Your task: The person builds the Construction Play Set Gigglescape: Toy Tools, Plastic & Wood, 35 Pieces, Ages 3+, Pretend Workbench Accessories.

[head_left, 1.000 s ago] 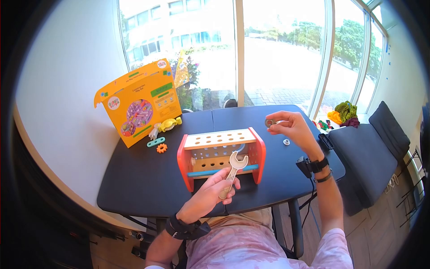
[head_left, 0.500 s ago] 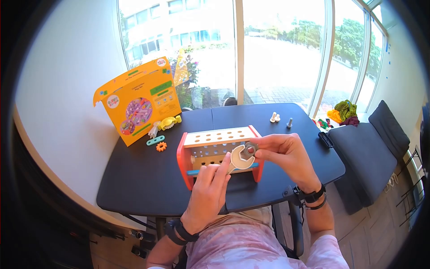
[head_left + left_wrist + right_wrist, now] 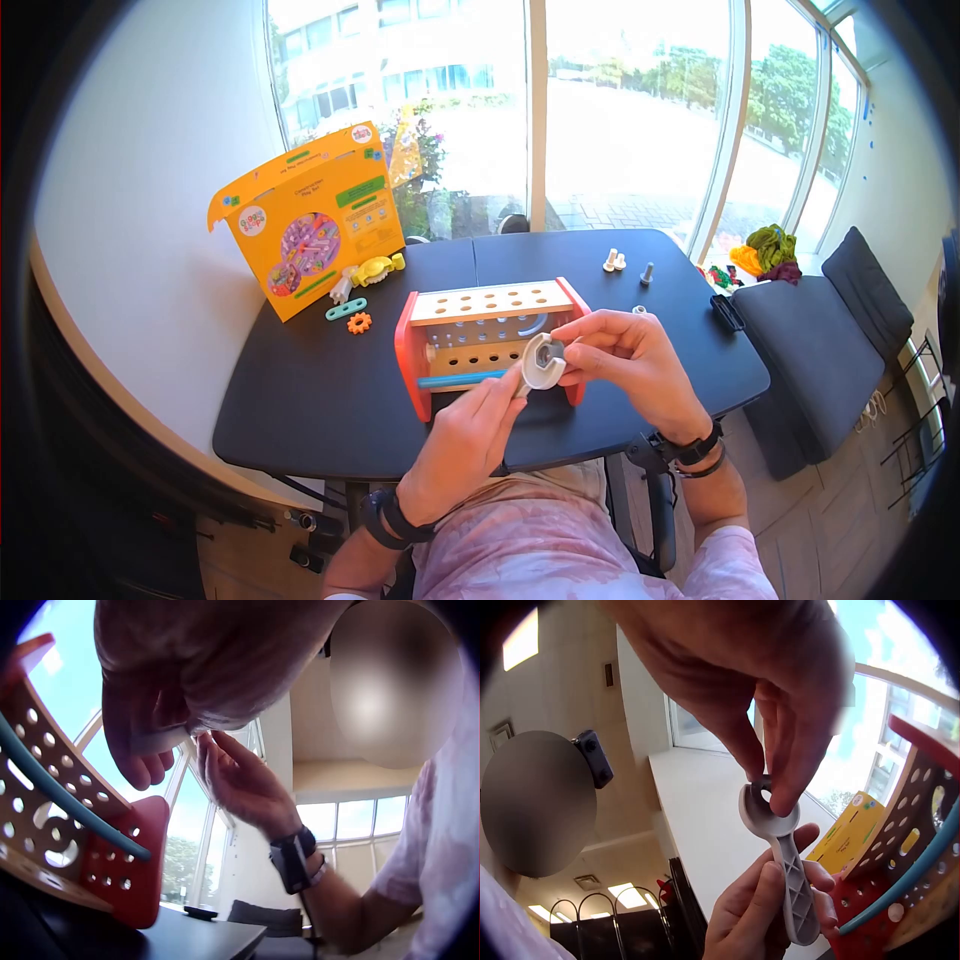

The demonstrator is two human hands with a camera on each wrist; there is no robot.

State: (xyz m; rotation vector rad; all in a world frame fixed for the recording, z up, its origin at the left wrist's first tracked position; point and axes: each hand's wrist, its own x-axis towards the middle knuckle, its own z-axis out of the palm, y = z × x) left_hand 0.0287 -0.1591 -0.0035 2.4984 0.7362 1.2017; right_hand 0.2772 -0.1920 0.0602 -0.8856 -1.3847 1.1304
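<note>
In front of the body, my left hand (image 3: 462, 440) grips a light grey toy wrench (image 3: 799, 896) by its ribbed handle, the open end pointing up and to the right. Thumb and fingers of my right hand (image 3: 645, 378) pinch a dark grey toy nut (image 3: 550, 353). That nut sits at the mouth of the wrench, partly hidden by the fingertips in the right wrist view. Just behind both hands stands a toy workbench (image 3: 490, 306) with red sides, a holed white top and a blue bar (image 3: 911, 877).
A yellow box (image 3: 325, 215) stands at the back left. Before it lie a yellow toy piece (image 3: 377, 269), a teal strip (image 3: 347, 310) and an orange gear (image 3: 359, 323). Pale bolts (image 3: 612, 262) and a grey bolt (image 3: 647, 274) stand at the back right. A dark chair (image 3: 810, 350) is beside the table.
My right hand has come left and down from the table's right side, bringing the nut to the wrench's mouth. My left hand has shifted and tilted the wrench toward it.
</note>
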